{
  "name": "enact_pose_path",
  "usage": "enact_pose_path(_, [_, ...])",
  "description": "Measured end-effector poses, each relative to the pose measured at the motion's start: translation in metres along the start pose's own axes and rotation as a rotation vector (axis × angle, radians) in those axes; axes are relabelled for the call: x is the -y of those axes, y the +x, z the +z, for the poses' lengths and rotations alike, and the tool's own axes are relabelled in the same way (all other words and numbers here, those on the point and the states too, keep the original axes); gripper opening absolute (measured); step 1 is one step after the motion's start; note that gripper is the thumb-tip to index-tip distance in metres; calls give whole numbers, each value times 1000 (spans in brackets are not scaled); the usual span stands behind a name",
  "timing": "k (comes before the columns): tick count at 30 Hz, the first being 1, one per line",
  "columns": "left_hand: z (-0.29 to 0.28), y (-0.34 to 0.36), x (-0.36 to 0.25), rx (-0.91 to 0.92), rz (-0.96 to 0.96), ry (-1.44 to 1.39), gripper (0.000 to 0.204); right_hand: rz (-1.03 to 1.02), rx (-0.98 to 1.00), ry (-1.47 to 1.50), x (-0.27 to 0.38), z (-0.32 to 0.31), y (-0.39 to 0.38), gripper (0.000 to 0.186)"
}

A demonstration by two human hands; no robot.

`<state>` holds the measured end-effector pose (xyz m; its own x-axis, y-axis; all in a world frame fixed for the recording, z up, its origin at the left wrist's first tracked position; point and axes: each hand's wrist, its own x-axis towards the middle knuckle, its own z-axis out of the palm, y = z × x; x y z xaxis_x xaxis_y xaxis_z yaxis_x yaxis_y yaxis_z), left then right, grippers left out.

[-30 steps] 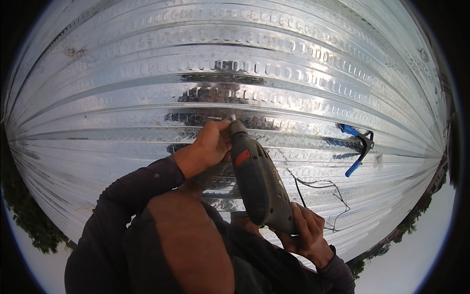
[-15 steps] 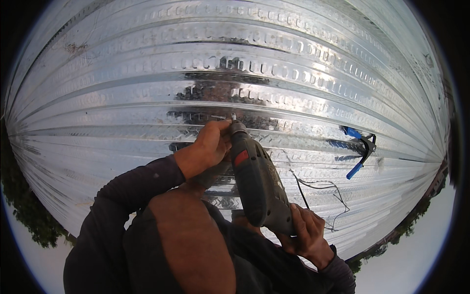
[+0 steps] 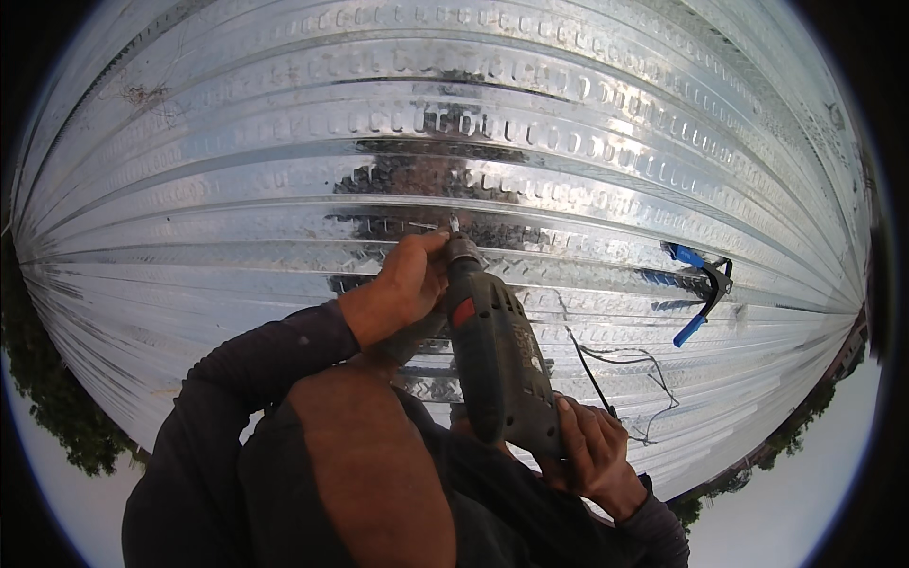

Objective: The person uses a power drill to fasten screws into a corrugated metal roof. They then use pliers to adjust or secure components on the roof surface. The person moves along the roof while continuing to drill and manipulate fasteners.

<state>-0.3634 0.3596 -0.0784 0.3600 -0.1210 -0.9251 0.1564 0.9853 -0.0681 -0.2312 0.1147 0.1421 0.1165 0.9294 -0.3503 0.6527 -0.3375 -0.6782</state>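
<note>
Presently holding the power drill [image 3: 502, 355] aslant between both hands, wrapping the right hand [image 3: 598, 456] around its rear end and curling the left hand [image 3: 407, 276] beside the chuck [image 3: 462, 251], hiding whether pinching anything. Possibly risking a nipped fingertip by resting so near the bit [image 3: 454, 225], or a skid from pressing on slick ribbed metal decking [image 3: 237, 232]. Having broad decking stretching ahead of both hands, yet facing loose wire [image 3: 595, 379] just beside the right hand and, farther rightward, a blue-handled tool [image 3: 717, 279].
</note>
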Motion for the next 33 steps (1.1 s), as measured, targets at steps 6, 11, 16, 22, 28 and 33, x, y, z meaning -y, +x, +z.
enact_pose_path(6, [24, -54, -25, 18, -223, 289, 39, 209, 41, -30, 20, -9, 38, 76])
enact_pose_path(11, [49, -94, -36, 208, -655, 383, 49, 412, 223, -5, 47, -37, 76, 50])
enact_pose_path(16, [65, -95, -41, 70, -644, 429, 46, 395, 220, -64, 52, -31, 84, 28])
enact_pose_path(22, [64, -89, -45, 77, -563, 348, 45, 404, 245, -101, 55, -46, 108, 21])
enact_pose_path(28, [68, -87, -51, 107, -565, 271, 45, 343, 302, -109, 46, -55, 118, 23])
enact_pose_path(33, [72, -85, -56, 131, -598, 282, 47, 331, 342, -97, 40, -63, 123, 23])
